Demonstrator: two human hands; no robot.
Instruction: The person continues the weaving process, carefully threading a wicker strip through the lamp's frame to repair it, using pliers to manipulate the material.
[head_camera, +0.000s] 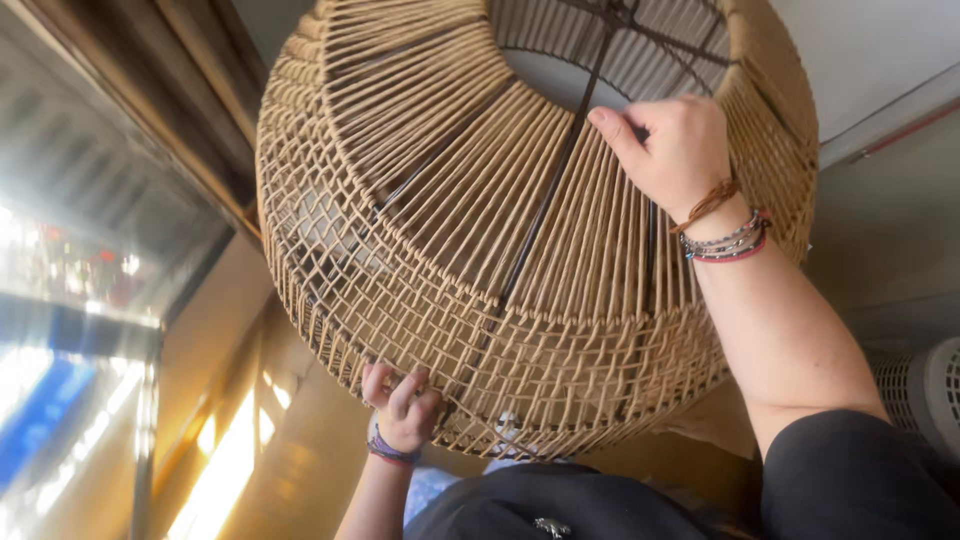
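A large woven cord lampshade (520, 250) rests tilted against the person's lap, the left hand (402, 405) gripping its lower rim, the right hand (672, 150) pinching cords by a dark rib (545, 190). Hard tugging could likely shift neighbouring strands.

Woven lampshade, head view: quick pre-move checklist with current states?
1. Right hand on the woven lampshade: ok, fingers rest on the upper cords beside a dark frame rib.
2. Left hand supporting the lower rim: ok, fingers curl into the open weave at the bottom edge.
3. Shade held off any surface: ok, it is carried between the two hands.
4. Cord wrapping tight along the upper band: cannot tell, strands look even but tension does not show.
5. Bracelets clear of the cords: ok, they sit on the wrist, just off the weave.
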